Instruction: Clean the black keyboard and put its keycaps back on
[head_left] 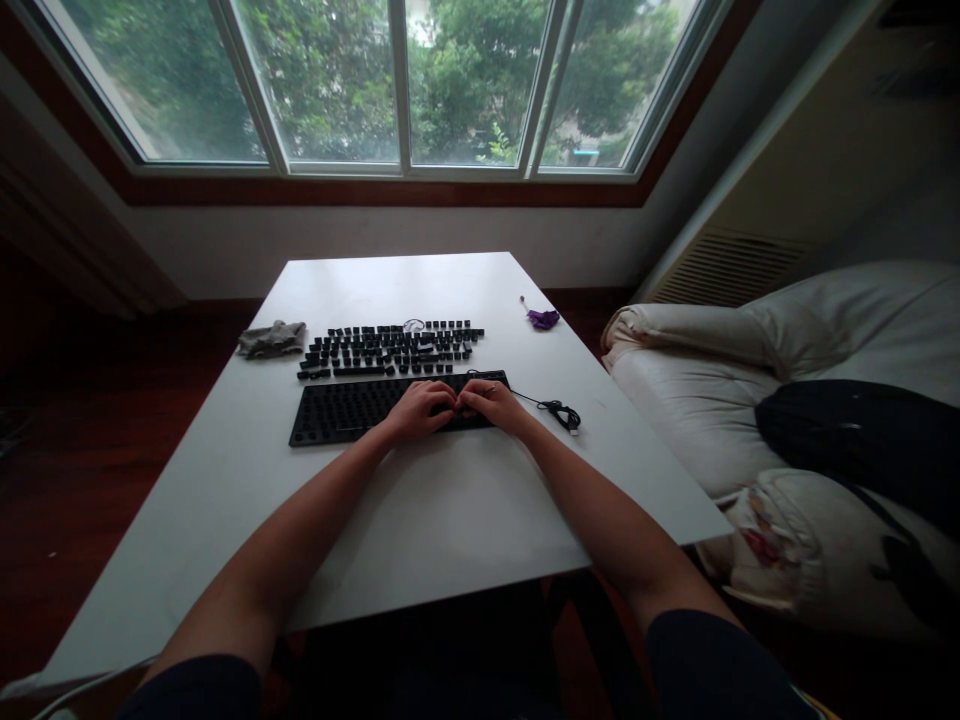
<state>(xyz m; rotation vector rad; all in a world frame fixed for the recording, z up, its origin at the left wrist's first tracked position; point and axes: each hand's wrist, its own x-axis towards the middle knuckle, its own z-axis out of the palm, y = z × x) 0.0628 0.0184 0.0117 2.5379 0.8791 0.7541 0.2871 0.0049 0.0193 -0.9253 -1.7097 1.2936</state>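
A black keyboard (341,412) lies on the white table in front of me. My left hand (422,408) rests over its right half with the fingers curled inward. Close beside it, my right hand (491,402) is also curled, and the fingertips of both hands meet above the keys. Anything pinched between them is hidden or too small to make out. Behind the keyboard, many loose black keycaps (390,347) stand in rows laid out like a keyboard. A thin wire loop (413,325) lies at the back of these rows.
The white table (420,520) stands below a window. A grey cloth (272,340) lies at its left edge, a purple item (544,319) near its right edge. A coiled black cable (562,412) sits right of the keyboard. A sofa (682,400) with a dark bag (862,430) is at right.
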